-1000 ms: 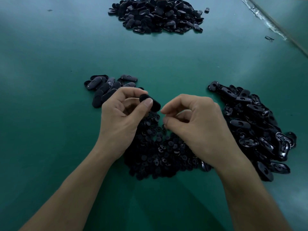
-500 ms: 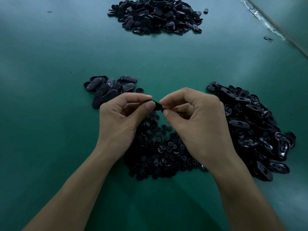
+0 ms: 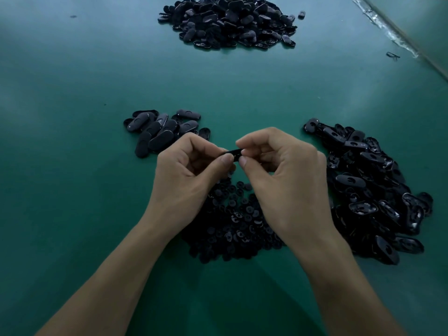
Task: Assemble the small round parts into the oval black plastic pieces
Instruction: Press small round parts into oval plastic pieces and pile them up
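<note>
Left hand (image 3: 186, 175) and right hand (image 3: 286, 175) both pinch one glossy oval black piece (image 3: 233, 154) above matte round parts (image 3: 232, 221); smooth green table (image 3: 72, 190).

Both bare forearms reach in from the bottom edge and converge. The left hand (image 3: 186, 175) and right hand (image 3: 287, 180) meet at the fingertips, fingers curled, thumbs and forefingers pinching one oval black piece (image 3: 233, 154) between them.

Black oval pieces (image 3: 368, 187) on a plain teal-green table (image 3: 72, 190)
</note>
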Tool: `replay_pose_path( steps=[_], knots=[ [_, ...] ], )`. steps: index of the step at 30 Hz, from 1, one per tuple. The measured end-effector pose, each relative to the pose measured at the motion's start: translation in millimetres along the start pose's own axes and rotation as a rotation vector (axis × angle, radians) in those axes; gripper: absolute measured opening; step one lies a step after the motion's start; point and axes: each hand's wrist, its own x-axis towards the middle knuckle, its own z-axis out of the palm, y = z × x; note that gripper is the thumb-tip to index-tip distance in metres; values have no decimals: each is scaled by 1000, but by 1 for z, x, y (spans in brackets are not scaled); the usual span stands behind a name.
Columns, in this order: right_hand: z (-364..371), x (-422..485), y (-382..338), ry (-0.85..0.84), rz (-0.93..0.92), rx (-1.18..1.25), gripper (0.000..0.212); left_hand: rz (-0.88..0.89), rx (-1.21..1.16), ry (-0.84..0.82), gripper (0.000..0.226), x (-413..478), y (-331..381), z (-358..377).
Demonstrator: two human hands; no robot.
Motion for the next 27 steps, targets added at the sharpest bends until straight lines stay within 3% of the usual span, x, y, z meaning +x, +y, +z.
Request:
replay_pose_path(
  steps=[6, 13, 19, 27],
  knots=[
    [3, -1, -1, -4, -10, -23, 23, -19, -17, -37, 22, 1, 0, -1],
    [6, -2, 0, 17, -2, -27, 24, -12, -15, -41, 17, 0, -2, -1],
    [2, 0, 1, -56, 6, 5, 27, -1, 6, -57, 23, 0, -2, -2],
    [11, -4, 0, 31, 52, -3, 27, 1, 69, -66, 25, 0, -3, -1]
  ],
)
